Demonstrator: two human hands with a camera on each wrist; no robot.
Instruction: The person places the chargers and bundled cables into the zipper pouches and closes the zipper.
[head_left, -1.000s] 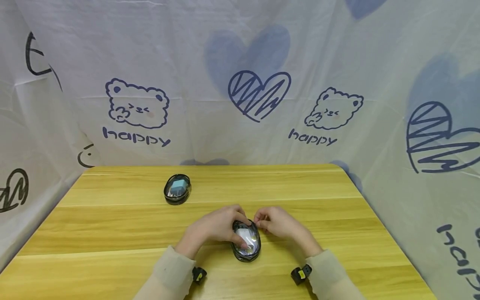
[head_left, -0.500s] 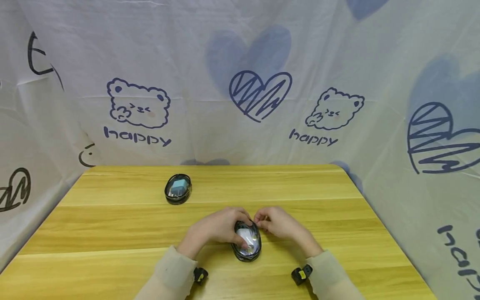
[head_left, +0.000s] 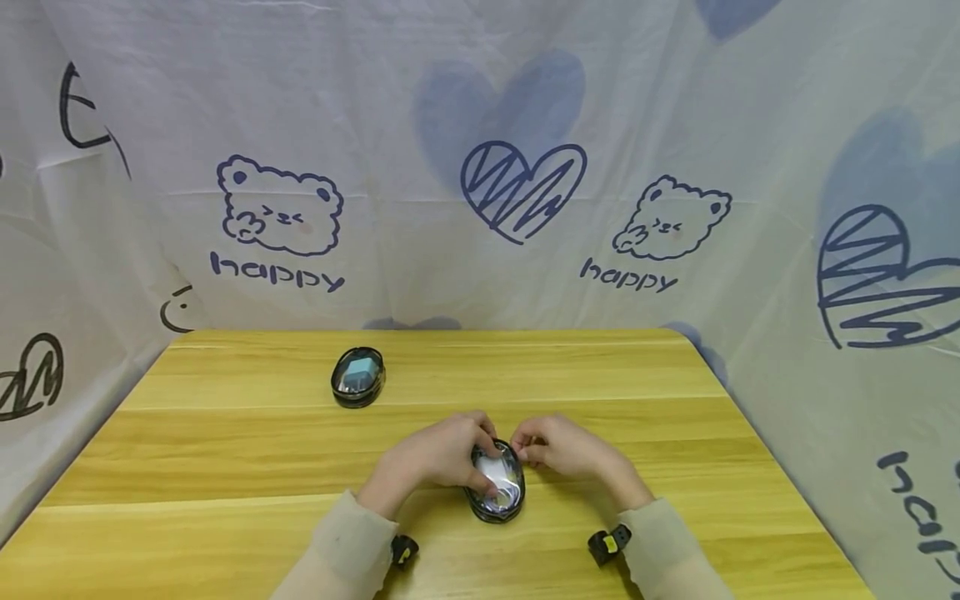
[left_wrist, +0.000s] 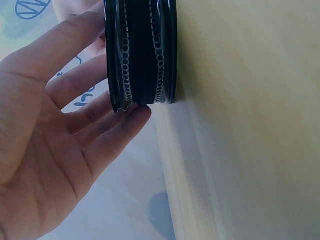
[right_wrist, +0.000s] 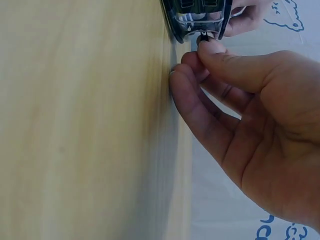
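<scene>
A small oval zip pouch with a clear top and black edging stands on the wooden table near its front. White and silvery contents show through the top. My left hand grips the pouch from the left, thumb over the clear top and fingers at its far side. In the left wrist view, the black side wall carries two chain-like lines, with fingertips at its end. My right hand is at the far right end of the pouch. Its thumb and forefinger pinch a small dark zipper pull, mostly covered by the fingertips.
Another oval clear-topped pouch with a light-blue block inside lies farther back on the left of the table. Behind the table hangs a white cloth printed with hearts and bears. Each wrist wears a black band.
Both hands keep their hold at the pouch. The right hand has shifted very slightly to the right, and the whole head view has drifted a little.
</scene>
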